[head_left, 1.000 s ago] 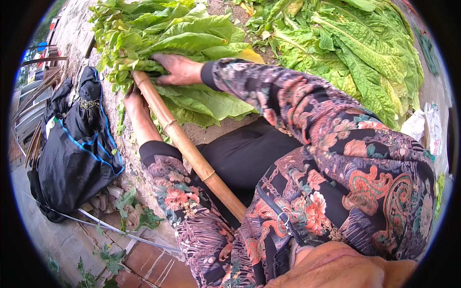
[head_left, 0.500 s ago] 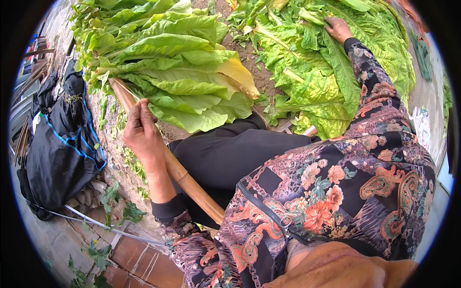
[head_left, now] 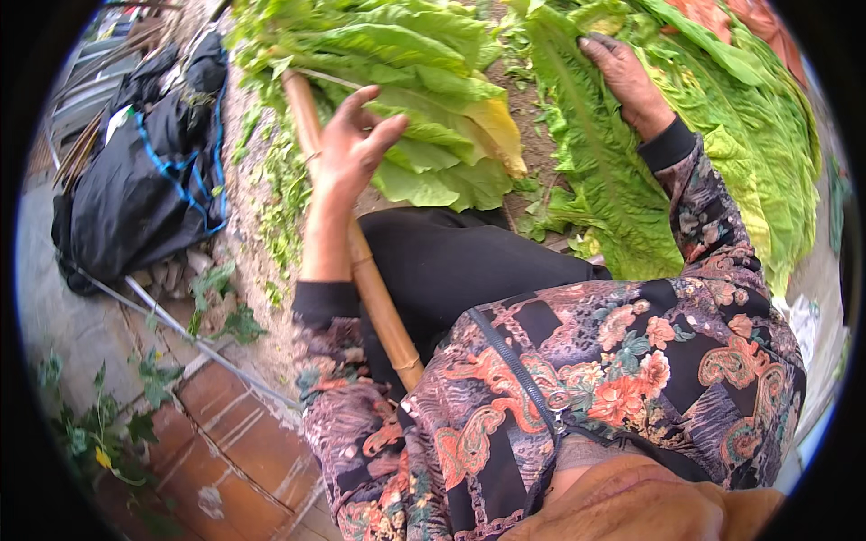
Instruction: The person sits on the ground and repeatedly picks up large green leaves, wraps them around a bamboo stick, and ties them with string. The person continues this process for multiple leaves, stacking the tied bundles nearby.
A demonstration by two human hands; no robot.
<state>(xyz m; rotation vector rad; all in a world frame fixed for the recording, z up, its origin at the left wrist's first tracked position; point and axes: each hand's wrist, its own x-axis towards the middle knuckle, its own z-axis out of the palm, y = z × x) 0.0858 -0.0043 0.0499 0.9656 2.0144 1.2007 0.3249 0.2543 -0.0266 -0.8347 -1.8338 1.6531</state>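
My left hand [head_left: 354, 144] is raised beside a bamboo pole [head_left: 383, 311], its thumb standing apart from the index finger. A thin pale string [head_left: 327, 78] runs straight from the pole's far end to these fingers, which seem to hold it; the exact grip is hidden. Broad green leaves [head_left: 406, 99], one edged yellow, lie in a layered bunch along the far part of the pole. On the right, my right hand [head_left: 627, 83] pinches the edge of a long green leaf [head_left: 600, 153], which hangs toward my lap beside a leaf pile [head_left: 744, 153].
A black bag with blue trim [head_left: 149, 189] lies at the left. Leaf scraps [head_left: 284, 194] are scattered on the ground next to the pole. Vine plants [head_left: 221, 302] and brown tiles [head_left: 225, 424] are at the lower left. Orange cloth [head_left: 767, 32] shows at the far right.
My right hand has drawn a leaf off the pile, nearer and to the left. My left hand has moved right and up, its thumb and index finger parting. The view has shifted.
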